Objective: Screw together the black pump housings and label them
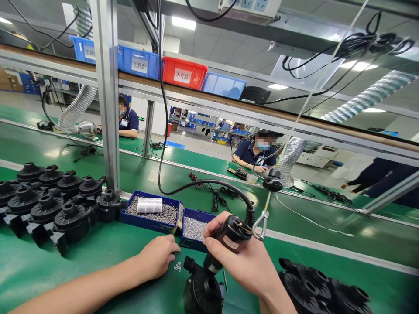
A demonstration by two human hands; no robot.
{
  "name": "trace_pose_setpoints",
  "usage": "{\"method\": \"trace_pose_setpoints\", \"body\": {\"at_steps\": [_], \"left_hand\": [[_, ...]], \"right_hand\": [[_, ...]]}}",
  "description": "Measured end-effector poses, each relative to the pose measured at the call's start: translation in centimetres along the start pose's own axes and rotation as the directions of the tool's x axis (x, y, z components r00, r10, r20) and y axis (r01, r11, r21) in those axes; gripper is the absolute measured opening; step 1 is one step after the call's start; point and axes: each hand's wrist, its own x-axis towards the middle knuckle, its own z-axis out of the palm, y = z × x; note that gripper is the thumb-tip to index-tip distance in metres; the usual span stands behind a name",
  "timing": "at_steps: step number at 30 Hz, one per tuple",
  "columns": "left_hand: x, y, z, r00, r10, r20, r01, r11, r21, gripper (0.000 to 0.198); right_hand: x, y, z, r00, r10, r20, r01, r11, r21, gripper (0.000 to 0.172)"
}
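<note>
The right hand (247,261) wraps its thumb and fingers around the body of a black electric screwdriver (229,239), tilting it so its lower end points down toward a black pump (203,290) at the near edge of the green table (127,248); the tip is hidden, so contact cannot be told. A metal clip (264,215) on a line hangs at the tool's top, probably to bear its weight, and the cable (209,182) loops overhead, likely to stay off the work. The left hand (159,258) rests with fingers curled together beside a few small rings (177,266); whether it pinches anything cannot be told. The screw box (147,223) and a second blue box (193,244) stand just beyond both hands, presumably for short reaches. More pumps stand in rows (70,218) at left and in a cluster (307,285) at right, apparently to leave working room between.
</note>
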Motion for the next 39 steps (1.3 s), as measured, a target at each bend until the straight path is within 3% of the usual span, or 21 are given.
{"method": "trace_pose_setpoints", "body": {"at_steps": [6,9,11,14,16,20,22,27,30,33,36,39], "left_hand": [[0.2,0.2,0.6,0.996,-0.081,0.029,0.080,0.997,0.021,0.020],[0.1,0.6,0.8,0.991,-0.130,0.022,0.129,0.991,0.014,0.029],[-0.3,1.1,0.8,0.987,-0.162,0.020,0.163,0.985,-0.049,0.030],[-1.0,2.3,0.8,0.982,-0.178,0.068,0.189,0.950,-0.249,0.018],[-1.3,3.3,1.0,0.966,-0.181,0.185,0.244,0.874,-0.420,0.016],[-1.2,4.7,1.4,0.863,-0.150,0.482,0.466,0.604,-0.647,0.016],[-1.0,4.9,1.5,0.834,-0.131,0.535,0.519,0.516,-0.681,0.014],[-0.5,4.5,1.4,0.796,-0.075,0.600,0.576,0.397,-0.715,0.013],[-0.3,4.0,1.0,0.801,-0.040,0.597,0.568,0.364,-0.738,0.014],[-0.6,3.5,0.2,0.838,0.016,0.546,0.499,0.384,-0.777,0.015],[-1.0,3.5,-0.3,0.834,0.075,0.547,0.477,0.402,-0.782,0.032],[-1.4,4.1,0.0,0.861,-0.007,0.509,0.471,0.386,-0.793,0.052]], "right_hand": [[0.2,-0.4,0.0,1.000,-0.001,0.029,0.001,1.000,-0.008,0.017],[0.3,-0.5,-0.1,0.999,0.005,0.034,-0.004,1.000,-0.007,0.017],[0.3,-0.5,-0.1,0.999,0.018,0.029,-0.017,1.000,-0.009,0.018],[0.3,-0.4,-0.2,0.999,0.035,0.024,-0.034,0.999,-0.008,0.019],[0.3,-0.4,-0.2,0.999,0.035,0.025,-0.035,0.999,0.005,0.021],[0.3,-0.3,-0.2,0.999,0.031,0.022,-0.031,0.999,0.008,0.022],[0.3,-0.2,-0.2,0.999,0.029,0.025,-0.029,1.000,0.000,0.022],[0.4,-0.2,-0.4,0.997,0.046,0.062,-0.044,0.999,-0.021,0.024],[0.2,-0.3,-0.7,0.995,0.068,0.071,-0.067,0.998,-0.019,0.030],[-0.2,-0.4,-1.5,0.988,0.113,0.105,-0.112,0.993,-0.023,0.036],[-0.5,-0.3,-2.7,0.974,0.155,0.167,-0.153,0.988,-0.023,0.041],[-0.3,0.2,-3.8,0.959,0.136,0.249,-0.141,0.990,0.002,0.042]]}}
